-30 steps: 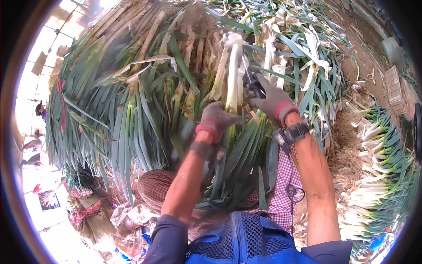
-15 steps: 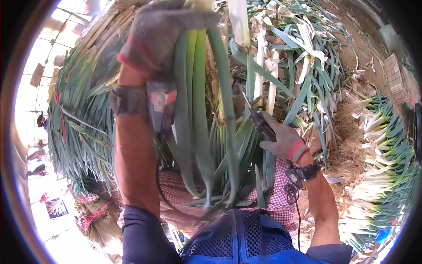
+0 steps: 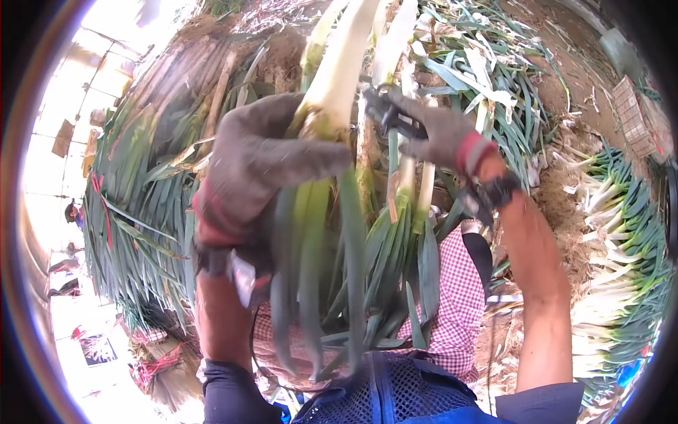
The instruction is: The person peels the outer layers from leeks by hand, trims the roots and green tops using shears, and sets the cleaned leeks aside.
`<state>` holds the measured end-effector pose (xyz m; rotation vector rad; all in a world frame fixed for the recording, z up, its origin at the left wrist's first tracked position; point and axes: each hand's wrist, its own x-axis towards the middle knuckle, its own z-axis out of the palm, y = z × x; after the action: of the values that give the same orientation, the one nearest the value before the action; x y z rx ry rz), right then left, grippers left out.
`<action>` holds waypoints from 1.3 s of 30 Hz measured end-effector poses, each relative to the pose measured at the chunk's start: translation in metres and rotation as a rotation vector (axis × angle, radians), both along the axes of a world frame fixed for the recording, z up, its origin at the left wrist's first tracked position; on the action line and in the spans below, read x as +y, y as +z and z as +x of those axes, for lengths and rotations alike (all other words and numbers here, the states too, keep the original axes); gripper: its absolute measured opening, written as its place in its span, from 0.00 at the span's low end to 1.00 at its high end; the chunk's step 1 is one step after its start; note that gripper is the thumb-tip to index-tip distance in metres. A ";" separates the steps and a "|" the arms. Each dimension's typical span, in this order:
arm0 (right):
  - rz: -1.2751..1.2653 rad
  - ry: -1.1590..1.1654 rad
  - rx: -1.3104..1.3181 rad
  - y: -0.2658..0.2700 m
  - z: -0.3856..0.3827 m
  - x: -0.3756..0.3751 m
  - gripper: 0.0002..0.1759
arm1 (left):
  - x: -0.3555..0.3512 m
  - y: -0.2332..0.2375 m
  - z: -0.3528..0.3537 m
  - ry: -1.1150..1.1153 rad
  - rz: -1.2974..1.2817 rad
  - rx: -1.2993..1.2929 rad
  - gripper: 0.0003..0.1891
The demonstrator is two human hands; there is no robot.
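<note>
My left hand (image 3: 258, 159), in a dirty grey knit glove, is closed round a leek (image 3: 340, 74). The leek's thick white stem points up and away, and its blurred green leaves hang down toward my lap. My right hand (image 3: 448, 138), also gloved, grips a black-handled cutting tool (image 3: 390, 115) close to the right side of the stem. Its blade is too blurred to make out. More leeks (image 3: 385, 244) lie below and between my hands, their leaves over my checked apron (image 3: 459, 283).
A big stack of leeks (image 3: 141, 226) rises at the left. Discarded leaves (image 3: 505, 106) pile up at the upper right. A row of trimmed leeks (image 3: 607, 275) lies along the right, beside heaped root trimmings (image 3: 558, 219). A slatted crate (image 3: 632, 120) stands at far right.
My left hand has come down and nearer with the leek, bringing its white stem into view. My right hand has risen with the tool toward the stem.
</note>
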<state>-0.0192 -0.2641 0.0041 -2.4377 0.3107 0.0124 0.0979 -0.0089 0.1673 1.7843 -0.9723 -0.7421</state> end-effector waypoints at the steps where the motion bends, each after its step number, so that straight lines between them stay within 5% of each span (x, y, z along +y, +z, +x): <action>1: -0.075 -0.006 0.061 0.002 0.017 -0.011 0.54 | 0.007 0.009 -0.003 0.060 0.042 0.125 0.19; 4: -0.081 -0.132 0.091 0.007 0.052 -0.051 0.51 | 0.037 0.030 -0.003 0.064 -0.095 0.211 0.27; 6: -0.118 -0.174 -0.120 -0.002 0.066 -0.100 0.44 | 0.048 0.035 0.004 0.055 -0.209 0.267 0.32; 8: -0.182 -0.219 -0.113 0.056 0.063 -0.134 0.45 | 0.056 0.040 0.015 0.035 -0.279 0.250 0.32; 9: -0.198 -0.234 -0.330 0.044 0.073 -0.183 0.45 | 0.057 0.041 0.021 0.030 -0.306 0.235 0.32; 10: -0.371 -0.475 -0.385 0.091 0.057 -0.152 0.39 | 0.057 0.040 0.026 0.022 -0.332 0.223 0.32; 13: -0.328 -0.332 -0.443 0.104 0.044 -0.153 0.45 | 0.049 0.037 0.042 -0.012 -0.358 0.177 0.33; 15: -0.408 -0.146 -0.520 0.057 0.040 -0.149 0.46 | 0.039 0.032 0.050 -0.035 -0.339 0.149 0.33; 17: 0.028 -0.175 -0.211 0.072 0.009 -0.048 0.47 | 0.031 0.026 0.058 -0.061 -0.341 0.122 0.34; 23: 0.380 0.139 -0.145 0.005 -0.027 0.069 0.55 | 0.042 0.024 0.036 -0.016 -0.301 0.171 0.34; 31: 0.245 0.535 -0.002 0.003 -0.005 0.119 0.49 | 0.071 0.049 0.040 0.070 -0.375 0.128 0.32; 36: -0.002 0.524 0.066 0.004 -0.028 0.120 0.48 | 0.086 0.056 0.054 0.124 -0.402 0.066 0.30; 39: 0.133 0.606 0.084 0.009 -0.057 0.114 0.48 | 0.093 0.058 0.054 0.152 -0.398 0.042 0.29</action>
<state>-0.0762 -0.1498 0.0126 -2.3115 -0.3887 0.3862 0.1519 0.0845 0.2254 1.4691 -0.8753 -0.4510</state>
